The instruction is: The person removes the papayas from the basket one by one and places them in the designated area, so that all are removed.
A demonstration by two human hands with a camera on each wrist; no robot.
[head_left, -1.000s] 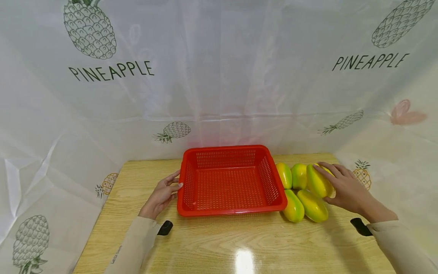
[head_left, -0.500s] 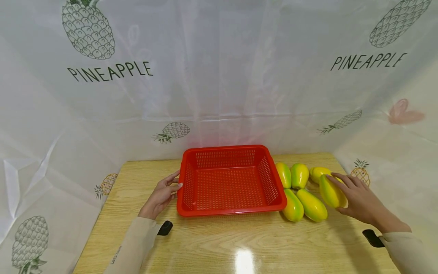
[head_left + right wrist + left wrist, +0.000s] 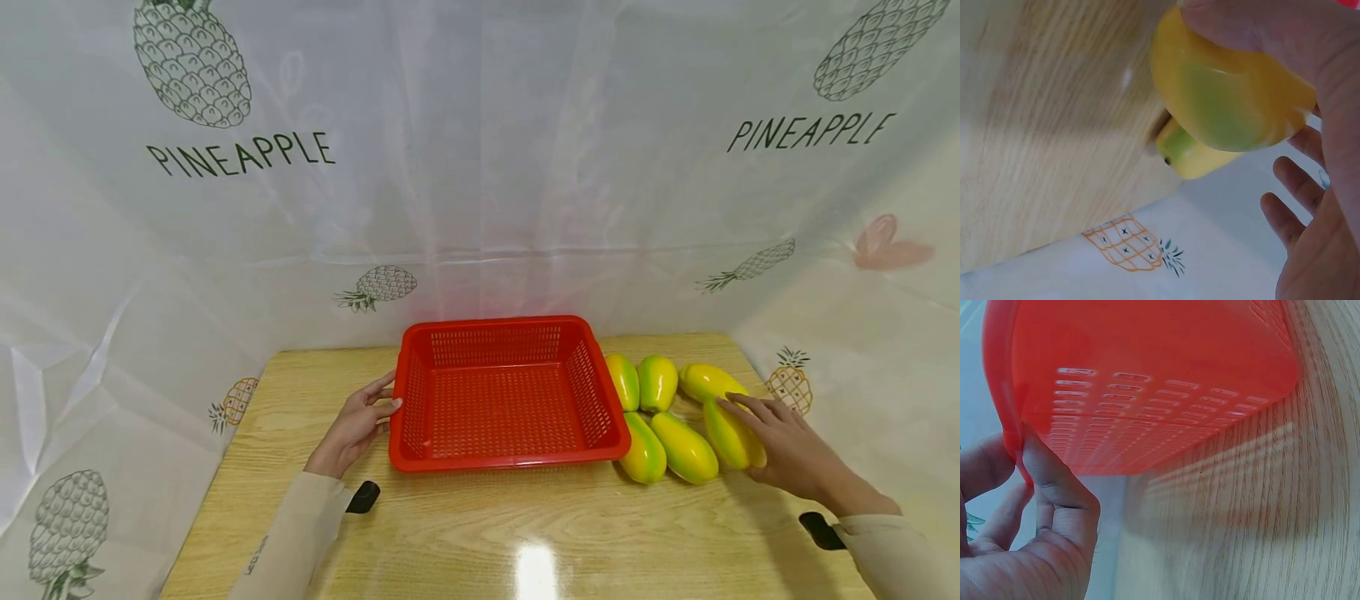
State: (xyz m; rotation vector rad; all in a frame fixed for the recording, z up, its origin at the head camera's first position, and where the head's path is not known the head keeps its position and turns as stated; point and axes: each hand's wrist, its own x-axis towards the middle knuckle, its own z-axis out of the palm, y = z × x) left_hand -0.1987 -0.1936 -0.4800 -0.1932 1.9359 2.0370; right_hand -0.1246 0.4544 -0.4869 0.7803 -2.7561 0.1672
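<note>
A red perforated plastic basket (image 3: 495, 412) stands on the wooden table with nothing inside. My left hand (image 3: 356, 429) is at its left side, and in the left wrist view thumb and fingers pinch the basket's rim (image 3: 1000, 381). Over on the right, my right hand (image 3: 791, 454) grips a glossy yellow-green mango (image 3: 731, 433), thumb on the near side and fingers over the top. Seen from the right wrist, that mango (image 3: 1229, 94) overlaps a second mango (image 3: 1191, 153) behind it. Several fingers (image 3: 1285, 219) of the right hand extend past the fruit.
Between the basket and my right hand lie several more mangoes in two rough rows, among them a back one (image 3: 658, 383), a far right one (image 3: 708, 382) and two front ones, left (image 3: 643, 450) and right (image 3: 685, 450). A pineapple-print sheet (image 3: 480, 208) encloses the table's (image 3: 450, 533) back and sides.
My right hand has carried the mango rightward and toward me, then down beside the front mangoes. A mango behind it has come into view. The left hand and basket have stayed put.
</note>
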